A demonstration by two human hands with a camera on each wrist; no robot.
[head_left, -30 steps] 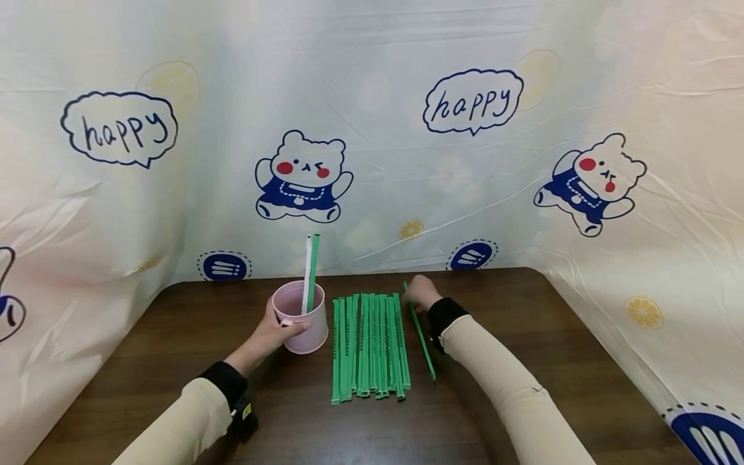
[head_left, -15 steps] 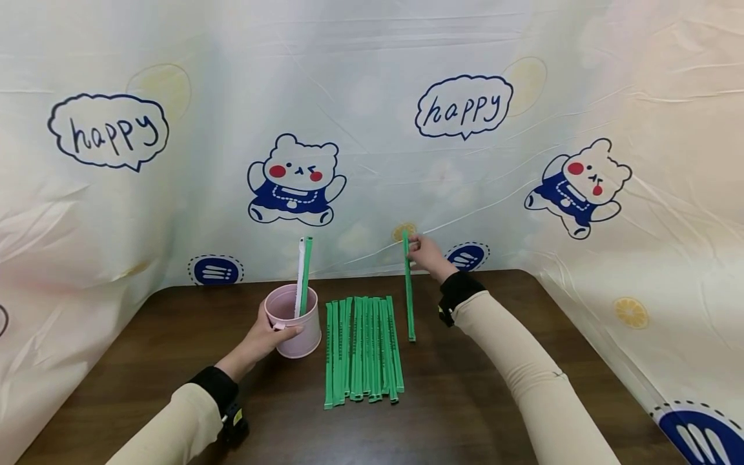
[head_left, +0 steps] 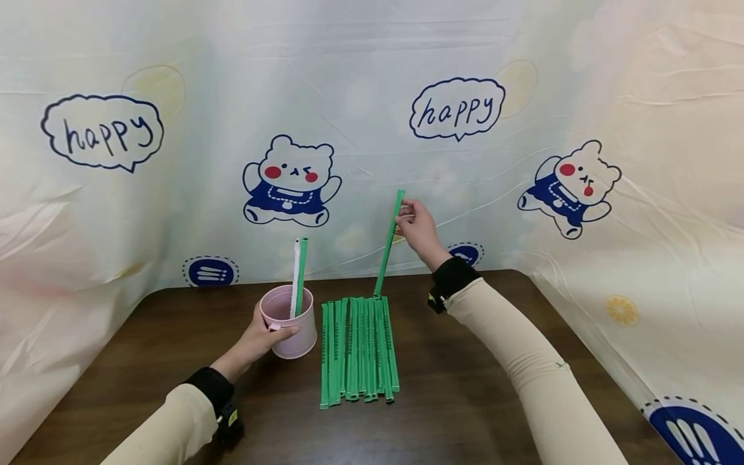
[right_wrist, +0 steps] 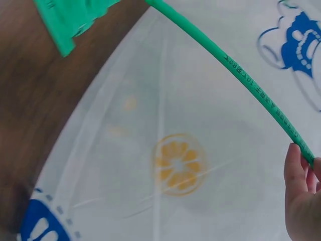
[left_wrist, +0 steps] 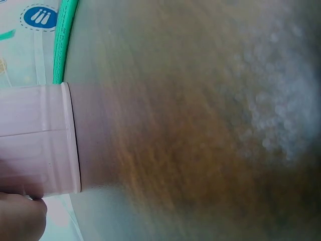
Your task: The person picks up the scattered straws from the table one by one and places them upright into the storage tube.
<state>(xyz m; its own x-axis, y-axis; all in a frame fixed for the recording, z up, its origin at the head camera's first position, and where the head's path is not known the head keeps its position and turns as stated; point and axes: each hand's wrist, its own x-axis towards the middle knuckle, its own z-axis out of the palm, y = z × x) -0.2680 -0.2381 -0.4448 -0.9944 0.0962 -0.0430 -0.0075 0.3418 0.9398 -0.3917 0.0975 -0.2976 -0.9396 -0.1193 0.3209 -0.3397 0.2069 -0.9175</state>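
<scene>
A single green printed straw point(head_left: 390, 239) hangs in the air over the far side of the table, its top against the curtain point(head_left: 360, 77) and its lower end at the far ends of a row of green straws point(head_left: 357, 349); whether that end touches the row I cannot tell. Its long axis runs steeply, upper tip leaning right, lower end pointing down and left, and the right wrist view shows it bowed slightly, with dark lettering along one side. The right hand point(head_left: 417, 229) pinches it near the top between thumb and fingers, leaving a short stub above the grip. The row lies flat on the brown table point(head_left: 465, 368), its straws side by side and all running near to far. Just left of it stands a small pink bucket point(head_left: 298, 339), upright, holding one white straw point(head_left: 294, 278) and one green straw point(head_left: 301, 278), both nearly vertical and standing well above the rim. The left hand point(head_left: 252, 342) grips the bucket from the left, thumb on the near wall; the other fingers are mostly hidden by it. The step in hand looks to be taking this one straw across to the bucket. The next move would then call for a shift left over the row, a slight turn to bring the straw upright, and its lower end lowered inside the rim without knocking the two already there, while the left hand steadies the bucket.
</scene>
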